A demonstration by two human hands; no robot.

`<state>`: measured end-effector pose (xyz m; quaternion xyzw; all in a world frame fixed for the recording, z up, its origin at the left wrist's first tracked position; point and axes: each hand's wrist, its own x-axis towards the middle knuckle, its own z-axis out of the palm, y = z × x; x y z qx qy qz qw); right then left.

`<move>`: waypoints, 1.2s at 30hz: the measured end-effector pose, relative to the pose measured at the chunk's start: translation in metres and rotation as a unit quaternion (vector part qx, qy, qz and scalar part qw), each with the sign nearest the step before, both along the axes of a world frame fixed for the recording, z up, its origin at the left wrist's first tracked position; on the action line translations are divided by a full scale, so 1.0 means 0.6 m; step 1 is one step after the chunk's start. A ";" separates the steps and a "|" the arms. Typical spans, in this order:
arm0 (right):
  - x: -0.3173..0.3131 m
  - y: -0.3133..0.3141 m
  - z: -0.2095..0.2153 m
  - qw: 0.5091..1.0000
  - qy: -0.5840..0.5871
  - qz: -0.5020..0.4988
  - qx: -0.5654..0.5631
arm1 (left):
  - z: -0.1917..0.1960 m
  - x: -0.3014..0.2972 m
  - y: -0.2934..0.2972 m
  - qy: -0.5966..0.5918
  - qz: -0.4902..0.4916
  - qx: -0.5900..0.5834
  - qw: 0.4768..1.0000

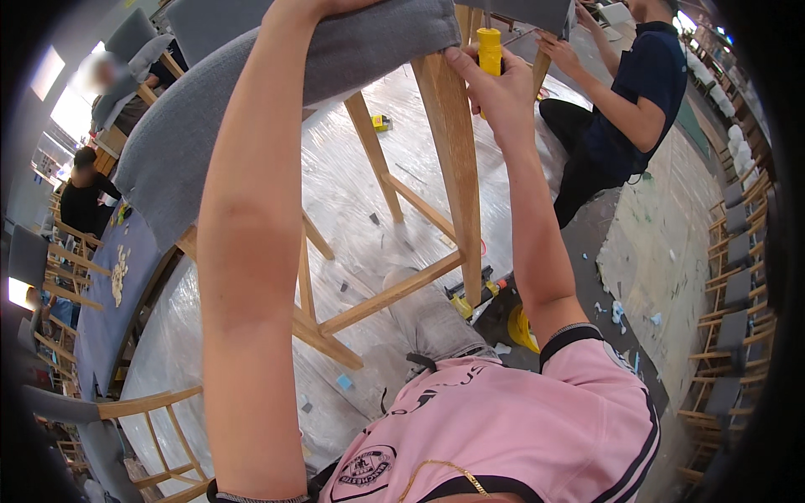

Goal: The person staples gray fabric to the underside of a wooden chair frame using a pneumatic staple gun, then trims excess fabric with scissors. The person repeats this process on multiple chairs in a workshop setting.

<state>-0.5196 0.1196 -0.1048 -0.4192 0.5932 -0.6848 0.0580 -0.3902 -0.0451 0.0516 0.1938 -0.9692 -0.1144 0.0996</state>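
Note:
A chair with grey upholstery [377,52] and wooden legs stands tilted before me. My left hand [323,7] rests at the top of the grey fabric, its fingers cut off by the picture's upper edge. At the corner, where the wooden leg [449,142] meets the fabric, my right hand [513,96] is closed round a screwdriver-like tool with a yellow handle [489,50]. Its thin shaft points upward, and the tip is out of sight. My right thumb lies close to the top of the leg.
A co-worker in dark clothes [641,92] crouches at the right, hands at another chair. Below lie a yellow-and-black power tool [461,303] and a yellow roll [521,329]. Plastic sheeting [360,260] covers the floor. Chairs [729,285] line the right side; a blue-topped table [117,310] stands left.

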 end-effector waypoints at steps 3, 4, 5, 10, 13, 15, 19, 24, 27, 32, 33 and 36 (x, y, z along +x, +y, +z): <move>-0.007 -0.009 -0.005 0.999 0.036 -0.008 0.009 | -0.001 0.002 -0.013 0.002 -0.015 -0.003 1.000; -0.006 -0.006 0.001 0.999 0.043 -0.005 0.024 | -0.001 0.004 -0.019 0.001 -0.021 -0.009 1.000; -0.007 -0.001 0.003 0.998 0.048 -0.005 0.042 | -0.002 0.001 -0.013 0.001 -0.009 -0.009 1.000; -0.040 -0.005 -0.011 0.990 0.133 -0.040 0.025 | 0.009 0.014 0.031 -0.011 -0.017 -0.002 1.000; -0.027 -0.002 0.003 0.994 0.098 -0.006 0.052 | 0.000 0.005 -0.008 -0.002 -0.015 0.007 1.000; -0.035 0.005 0.007 0.994 0.074 0.013 0.075 | -0.004 0.001 -0.010 0.002 -0.029 -0.001 1.000; -0.051 0.015 0.020 0.992 0.064 0.043 0.099 | -0.001 -0.003 -0.006 -0.007 -0.030 -0.007 1.000; -0.058 0.018 0.032 0.988 0.078 0.048 0.127 | 0.001 0.001 0.012 0.000 0.003 0.002 1.000; -0.055 0.016 0.033 0.988 0.064 0.050 0.128 | 0.001 0.001 0.005 -0.003 -0.006 0.000 1.000; -0.042 0.027 0.039 0.987 0.060 0.048 0.143 | 0.002 0.015 0.017 0.003 -0.039 0.008 0.999; -0.040 0.026 0.039 0.988 0.061 0.057 0.131 | -0.001 0.010 0.005 0.006 -0.026 0.011 1.000; -0.055 0.015 0.027 0.990 0.063 0.072 0.106 | -0.003 0.003 -0.005 0.005 -0.022 0.011 1.000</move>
